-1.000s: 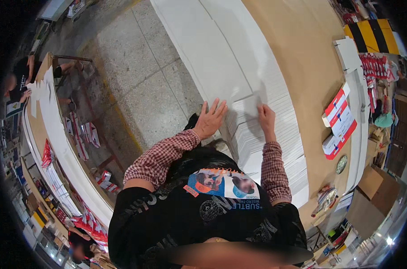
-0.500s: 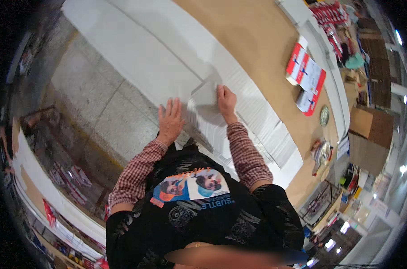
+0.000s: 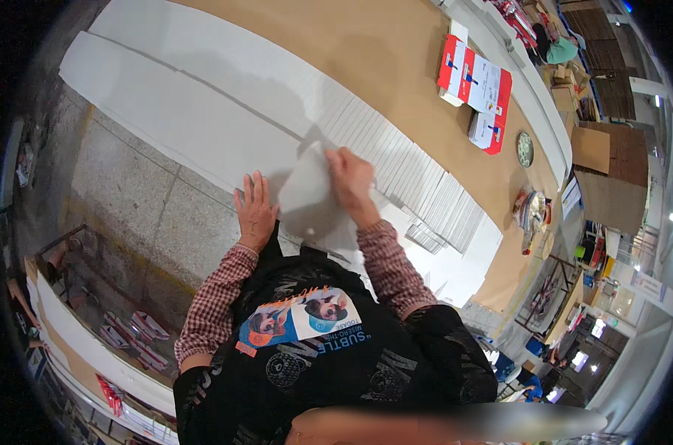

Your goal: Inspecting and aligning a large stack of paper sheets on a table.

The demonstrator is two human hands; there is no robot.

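Observation:
My right hand (image 3: 353, 184) is closed, pinching the upper corner of a white cardboard sheet (image 3: 307, 193) between thumb and fingers. The sheet is raised and tilted, and a little blurred. To its left, my left hand (image 3: 256, 216) is open, fingers stretched and empty, beside the sheet's left edge and the table's near edge. Under and beyond both hands lie long rows of overlapping white cardboard sheets (image 3: 196, 100). Right of my right hand, their edges are fanned out in a dense stack (image 3: 433, 200).
Brown paper (image 3: 381, 52) covers the table beyond the rows. On it lie red and white printed cartons (image 3: 473, 85), a round patterned tin (image 3: 525, 150) and a crumpled plastic bag (image 3: 529, 211). A concrete floor (image 3: 129, 178) and a second table (image 3: 77, 334) are at the left.
My right hand has moved a little left, lifting and tilting the sheet more. My left hand has shifted left and slightly down. The whole view has turned a little.

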